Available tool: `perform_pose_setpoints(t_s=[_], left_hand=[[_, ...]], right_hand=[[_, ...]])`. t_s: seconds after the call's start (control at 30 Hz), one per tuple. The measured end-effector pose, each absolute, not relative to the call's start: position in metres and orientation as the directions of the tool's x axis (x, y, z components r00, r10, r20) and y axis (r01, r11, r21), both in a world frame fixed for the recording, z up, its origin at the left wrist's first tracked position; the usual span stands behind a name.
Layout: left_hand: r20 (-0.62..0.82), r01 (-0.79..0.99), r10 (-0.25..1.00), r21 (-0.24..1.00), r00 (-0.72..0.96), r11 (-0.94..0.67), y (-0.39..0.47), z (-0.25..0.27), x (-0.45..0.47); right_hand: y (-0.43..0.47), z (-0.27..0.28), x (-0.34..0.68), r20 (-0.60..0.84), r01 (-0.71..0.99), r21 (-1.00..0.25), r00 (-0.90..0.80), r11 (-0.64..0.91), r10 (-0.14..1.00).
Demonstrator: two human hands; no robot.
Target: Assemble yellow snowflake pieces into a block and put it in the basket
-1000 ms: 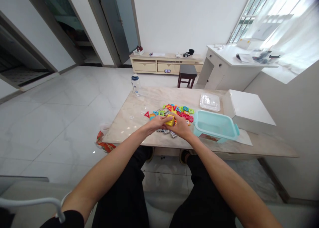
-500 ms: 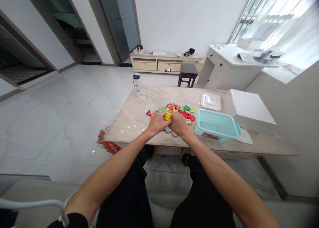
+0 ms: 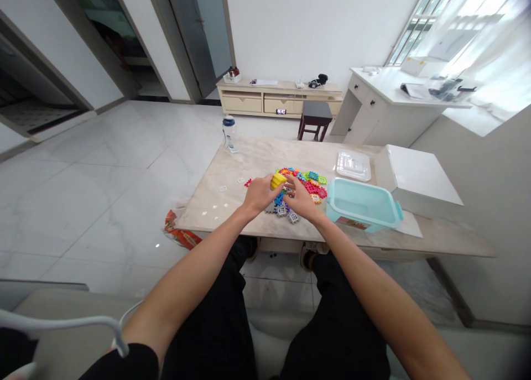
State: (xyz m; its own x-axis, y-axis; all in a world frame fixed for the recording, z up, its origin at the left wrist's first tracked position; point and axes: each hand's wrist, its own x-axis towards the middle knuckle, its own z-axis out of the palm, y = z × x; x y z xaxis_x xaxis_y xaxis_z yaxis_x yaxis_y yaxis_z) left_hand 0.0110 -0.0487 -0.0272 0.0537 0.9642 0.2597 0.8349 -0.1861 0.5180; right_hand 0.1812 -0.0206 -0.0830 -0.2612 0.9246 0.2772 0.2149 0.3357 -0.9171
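Observation:
My left hand is closed on a stack of yellow plastic building pieces, held just above the table. Beside the stack, my right hand has its fingers apart and curved, with nothing visible in them. Under and around both hands spreads a pile of interlocking plastic pieces: red ones, blue ones, and grey ones nearest me. A few pieces are partly covered by my hands.
A light-blue plastic bin stands right of the pile, its clear lid behind it. A white box sits farther right. A water bottle is at the table's far left corner. Two white pieces lie apart.
My right hand has come away from the yellow stack and its fingers have opened. The stack stays in my left hand, and more of the pile below now shows.

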Motion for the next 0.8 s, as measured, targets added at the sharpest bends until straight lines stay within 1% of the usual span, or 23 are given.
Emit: perform_pose_setpoints(t_s=[0.1, 0.2, 0.27, 0.33, 0.47, 0.57, 0.7, 0.77, 0.8], left_hand=[[0.282, 0.844, 0.958, 0.503, 0.045, -0.188, -0.048, -0.025, 0.009], [0.308, 0.85, 0.951, 0.495, 0.023, -0.181, -0.05, -0.024, 0.01], [0.315, 0.852, 0.949, 0.497, 0.0, -0.166, -0.052, -0.023, 0.012], [0.308, 0.838, 0.951, 0.519, 0.004, -0.171, -0.053, -0.022, 0.015], [0.313, 0.785, 0.948, 0.571, 0.063, -0.241, -0.056, -0.022, 0.022], [0.335, 0.779, 0.938, 0.563, 0.091, -0.277, -0.058, -0.022, 0.025], [0.347, 0.789, 0.935, 0.552, 0.077, -0.27, -0.056, -0.019, 0.024], [0.338, 0.775, 0.941, 0.59, 0.018, -0.227, -0.053, -0.018, 0.021], [0.326, 0.757, 0.945, 0.621, -0.016, -0.202, -0.051, -0.018, 0.018]], right_hand=[[-0.02, -0.079, 0.186, 0.139, 0.045, -0.986, -0.283, 0.158, 0.949], [-0.025, -0.068, 0.188, 0.09, -0.042, -0.996, -0.339, 0.08, 0.937], [-0.031, -0.06, 0.185, 0.105, -0.056, -0.994, -0.333, 0.092, 0.937], [-0.035, -0.054, 0.181, 0.127, -0.063, -0.992, -0.287, 0.113, 0.95], [-0.04, -0.048, 0.172, 0.133, -0.126, -0.986, -0.192, 0.11, 0.972], [-0.04, -0.046, 0.169, 0.132, -0.158, -0.982, -0.165, 0.106, 0.977], [-0.036, -0.05, 0.173, 0.131, -0.104, -0.988, -0.175, 0.114, 0.976], [-0.032, -0.053, 0.179, 0.17, -0.042, -0.985, -0.204, 0.164, 0.964], [-0.03, -0.055, 0.183, 0.208, 0.008, -0.977, -0.224, 0.215, 0.952]])
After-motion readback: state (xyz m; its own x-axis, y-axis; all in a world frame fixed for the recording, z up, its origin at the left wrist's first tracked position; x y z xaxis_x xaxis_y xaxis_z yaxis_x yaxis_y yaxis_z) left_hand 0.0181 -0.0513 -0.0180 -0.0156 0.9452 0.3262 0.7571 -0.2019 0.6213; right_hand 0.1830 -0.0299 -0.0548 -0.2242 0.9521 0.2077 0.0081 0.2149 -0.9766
